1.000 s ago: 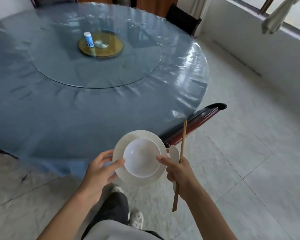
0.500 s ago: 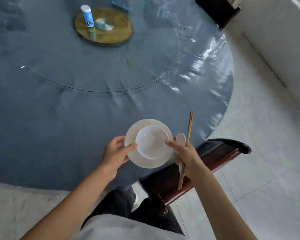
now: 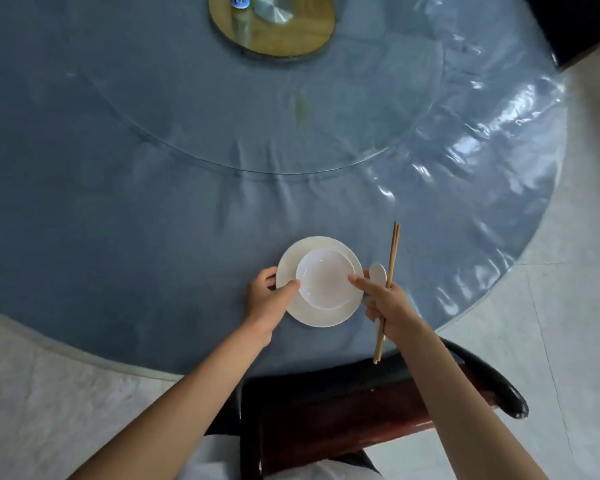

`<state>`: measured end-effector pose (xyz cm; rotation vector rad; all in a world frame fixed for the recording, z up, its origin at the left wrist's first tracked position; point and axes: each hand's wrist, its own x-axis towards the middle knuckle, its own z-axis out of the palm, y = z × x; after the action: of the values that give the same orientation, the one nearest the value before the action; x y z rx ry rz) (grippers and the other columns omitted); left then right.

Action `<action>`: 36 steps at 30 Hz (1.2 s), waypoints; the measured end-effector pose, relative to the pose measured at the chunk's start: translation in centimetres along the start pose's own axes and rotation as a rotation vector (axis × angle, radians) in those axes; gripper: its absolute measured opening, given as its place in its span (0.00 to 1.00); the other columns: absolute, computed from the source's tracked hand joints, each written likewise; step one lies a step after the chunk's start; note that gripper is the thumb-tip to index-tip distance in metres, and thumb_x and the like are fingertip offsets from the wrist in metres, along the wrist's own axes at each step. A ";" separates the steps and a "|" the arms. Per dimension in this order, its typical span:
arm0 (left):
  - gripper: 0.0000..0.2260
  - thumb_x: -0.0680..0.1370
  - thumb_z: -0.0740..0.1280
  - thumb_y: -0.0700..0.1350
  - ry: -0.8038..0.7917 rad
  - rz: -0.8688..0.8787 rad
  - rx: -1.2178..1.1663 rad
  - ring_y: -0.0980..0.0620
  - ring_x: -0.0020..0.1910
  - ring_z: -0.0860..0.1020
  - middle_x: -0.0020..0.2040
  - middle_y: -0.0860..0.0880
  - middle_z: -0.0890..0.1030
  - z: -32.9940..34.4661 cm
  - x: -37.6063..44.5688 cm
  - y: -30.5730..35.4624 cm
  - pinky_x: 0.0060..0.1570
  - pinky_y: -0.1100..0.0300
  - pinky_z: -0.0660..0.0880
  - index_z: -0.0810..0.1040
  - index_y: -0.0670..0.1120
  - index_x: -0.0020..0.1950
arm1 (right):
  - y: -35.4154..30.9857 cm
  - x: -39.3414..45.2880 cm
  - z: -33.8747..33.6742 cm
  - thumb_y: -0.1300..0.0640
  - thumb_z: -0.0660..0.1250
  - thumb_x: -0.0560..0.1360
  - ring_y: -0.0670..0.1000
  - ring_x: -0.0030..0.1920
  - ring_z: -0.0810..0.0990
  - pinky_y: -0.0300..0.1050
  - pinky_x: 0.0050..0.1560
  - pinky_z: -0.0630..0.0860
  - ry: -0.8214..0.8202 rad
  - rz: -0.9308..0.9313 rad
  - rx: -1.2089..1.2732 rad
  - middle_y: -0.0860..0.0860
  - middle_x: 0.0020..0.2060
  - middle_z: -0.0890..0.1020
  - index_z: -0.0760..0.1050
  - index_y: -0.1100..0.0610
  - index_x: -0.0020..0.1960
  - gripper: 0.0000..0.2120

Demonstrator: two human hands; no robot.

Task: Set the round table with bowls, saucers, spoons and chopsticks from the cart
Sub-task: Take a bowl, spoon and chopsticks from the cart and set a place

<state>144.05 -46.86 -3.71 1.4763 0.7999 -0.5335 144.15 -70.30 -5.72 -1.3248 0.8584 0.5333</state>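
Observation:
A white bowl (image 3: 324, 278) sits in a cream saucer (image 3: 329, 315) over the near part of the round blue table (image 3: 153, 220). My left hand (image 3: 265, 299) grips the saucer's left rim, thumb against the bowl. My right hand (image 3: 383, 301) holds a white spoon (image 3: 378, 273) and a pair of wooden chopsticks (image 3: 392, 251) in its curled fingers, while its index finger touches the bowl's right rim. Whether the saucer rests on the table or hovers just above it is unclear.
A glass turntable (image 3: 257, 109) covers the table's middle, with a wooden disc (image 3: 291, 36) and a blue-and-white can (image 3: 239, 0) at its centre. A dark wooden chair (image 3: 343, 410) stands between me and the table edge. Another dark chair (image 3: 575, 26) is far right.
I have stepped up to the table. Both hands carried the saucer, bowl, spoon and chopsticks forward from beyond the table's edge to over its near part.

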 end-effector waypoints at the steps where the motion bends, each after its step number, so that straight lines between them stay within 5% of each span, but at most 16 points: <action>1: 0.14 0.73 0.75 0.44 0.024 0.002 -0.009 0.52 0.55 0.84 0.51 0.57 0.86 0.3 -0.1 -0.2 0.59 0.46 0.82 0.81 0.55 0.57 | -0.3 0.3 -0.3 0.50 0.85 0.64 0.45 0.25 0.60 0.39 0.23 0.62 -0.021 0.003 -0.039 0.47 0.28 0.68 0.84 0.56 0.54 0.23; 4: 0.09 0.72 0.74 0.46 0.054 0.025 -0.010 0.54 0.52 0.84 0.46 0.61 0.87 0.9 -0.4 -0.4 0.55 0.50 0.82 0.83 0.60 0.48 | -1.1 0.7 -0.9 0.49 0.86 0.63 0.46 0.26 0.61 0.41 0.24 0.62 -0.021 0.016 -0.149 0.48 0.27 0.68 0.84 0.56 0.53 0.23; 13: 0.10 0.67 0.71 0.52 0.121 0.056 -0.082 0.51 0.54 0.84 0.47 0.61 0.87 3.3 -2.8 -1.0 0.60 0.43 0.82 0.84 0.67 0.44 | -3.3 0.7 -2.2 0.46 0.83 0.67 0.45 0.25 0.63 0.42 0.27 0.63 -0.042 -0.017 -0.313 0.48 0.29 0.69 0.82 0.56 0.52 0.21; 17: 0.11 0.70 0.71 0.49 0.130 0.045 -0.175 0.50 0.54 0.84 0.48 0.58 0.87 4.3 -3.6 -2.0 0.59 0.44 0.82 0.84 0.57 0.51 | -4.2 0.4 -4.0 0.51 0.78 0.74 0.46 0.25 0.62 0.41 0.25 0.61 -0.012 -0.041 -0.288 0.49 0.30 0.67 0.78 0.56 0.49 0.12; 20: 0.10 0.72 0.67 0.53 0.139 0.049 -0.149 0.51 0.50 0.78 0.47 0.52 0.82 4.8 -4.6 -2.0 0.55 0.49 0.79 0.81 0.50 0.48 | -5.0 -0.4 -5.5 0.57 0.69 0.81 0.45 0.25 0.64 0.39 0.25 0.65 -0.046 -0.023 -0.200 0.54 0.40 0.81 0.78 0.58 0.53 0.05; 22: 0.16 0.71 0.63 0.57 0.249 0.115 0.002 0.50 0.52 0.75 0.51 0.51 0.78 5.2 -5.8 -1.7 0.55 0.47 0.75 0.78 0.50 0.54 | -5.7 -1.5 -6.4 0.60 0.63 0.84 0.47 0.28 0.68 0.38 0.27 0.69 -0.108 0.013 -0.079 0.58 0.49 0.85 0.78 0.61 0.59 0.08; 25: 0.17 0.76 0.66 0.54 0.339 0.297 0.160 0.51 0.56 0.80 0.57 0.51 0.82 6.4 -8.5 -1.0 0.53 0.60 0.74 0.81 0.47 0.61 | -6.8 -3.7 -7.3 0.61 0.62 0.84 0.50 0.36 0.83 0.38 0.35 0.79 -0.225 0.014 0.122 0.59 0.50 0.87 0.78 0.64 0.62 0.11; 27: 0.07 0.80 0.68 0.49 0.191 0.352 0.143 0.55 0.55 0.82 0.56 0.54 0.85 7.9 -10.6 -0.2 0.52 0.66 0.74 0.83 0.51 0.54 | -7.4 -5.4 -7.4 0.57 0.62 0.84 0.51 0.50 0.88 0.42 0.49 0.79 -0.302 -0.025 0.129 0.56 0.54 0.88 0.79 0.61 0.63 0.12; 29: 0.09 0.78 0.67 0.54 -0.073 0.353 0.150 0.58 0.58 0.82 0.54 0.56 0.86 9.5 -12.7 0.7 0.59 0.61 0.76 0.84 0.53 0.53 | -7.9 -7.2 -7.2 0.52 0.62 0.84 0.48 0.60 0.84 0.46 0.58 0.74 -0.384 -0.082 0.067 0.52 0.58 0.87 0.81 0.56 0.64 0.15; 32: 0.13 0.77 0.68 0.54 -0.350 0.352 0.141 0.60 0.59 0.82 0.55 0.56 0.87 11.6 -15.0 1.9 0.59 0.63 0.78 0.84 0.51 0.58 | -8.1 -9.7 -6.3 0.48 0.62 0.84 0.48 0.63 0.83 0.49 0.56 0.77 -0.491 -0.120 0.032 0.51 0.61 0.86 0.84 0.54 0.61 0.16; 36: 0.04 0.79 0.73 0.45 -0.373 0.392 0.010 0.49 0.54 0.86 0.51 0.47 0.88 12.5 -15.7 1.9 0.56 0.56 0.82 0.87 0.49 0.53 | -7.8 -12.1 -5.2 0.47 0.61 0.85 0.55 0.59 0.86 0.53 0.48 0.84 -0.509 -0.161 -0.046 0.53 0.59 0.86 0.85 0.54 0.59 0.17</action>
<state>137.12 -61.50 8.25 1.4384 0.2075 -0.4925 141.70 -75.36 8.51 -1.2098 0.3200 0.7244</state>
